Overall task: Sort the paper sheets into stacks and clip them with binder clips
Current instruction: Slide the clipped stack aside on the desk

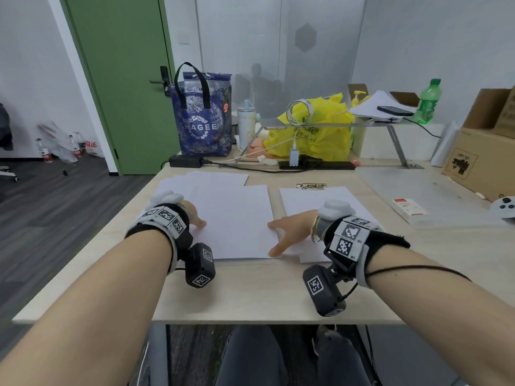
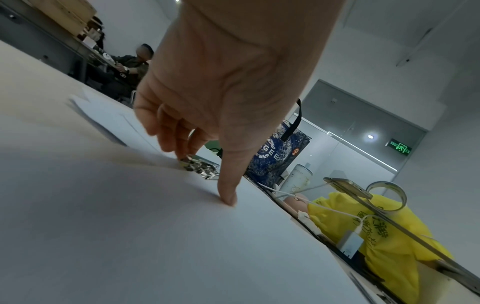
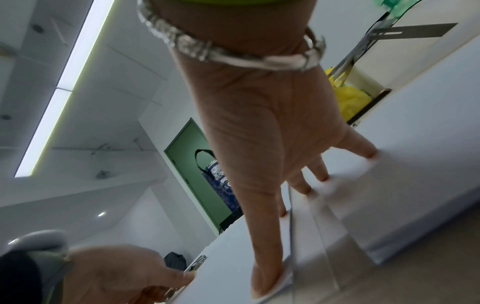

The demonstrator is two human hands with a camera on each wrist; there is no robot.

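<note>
A stack of white sheets (image 1: pixel 237 218) lies in the middle of the wooden table (image 1: pixel 250 291), and both hands flank it. My left hand (image 1: pixel 196 218) is at its left edge. In the left wrist view the thumb (image 2: pixel 228 197) presses on the paper and the fingertips touch a shiny metal binder clip (image 2: pixel 198 167), seen also beside that edge in the right wrist view (image 3: pixel 196 263). My right hand (image 1: pixel 281 235) lies spread on the stack's right edge, fingertips (image 3: pixel 322 176) down flat. A second stack (image 1: pixel 315 201) lies to the right, with another metal clip (image 1: pixel 310 186) behind it. Loose sheets (image 1: pixel 211 176) lie behind.
Across the back stand a blue tote bag (image 1: pixel 203 118), a tumbler (image 1: pixel 246 126), a yellow plastic bag (image 1: pixel 315 129), a power strip (image 1: pixel 317 164) with cables and a metal shelf (image 1: pixel 362 125). A cardboard box (image 1: pixel 479 160) and a small white box (image 1: pixel 409 208) are at the right.
</note>
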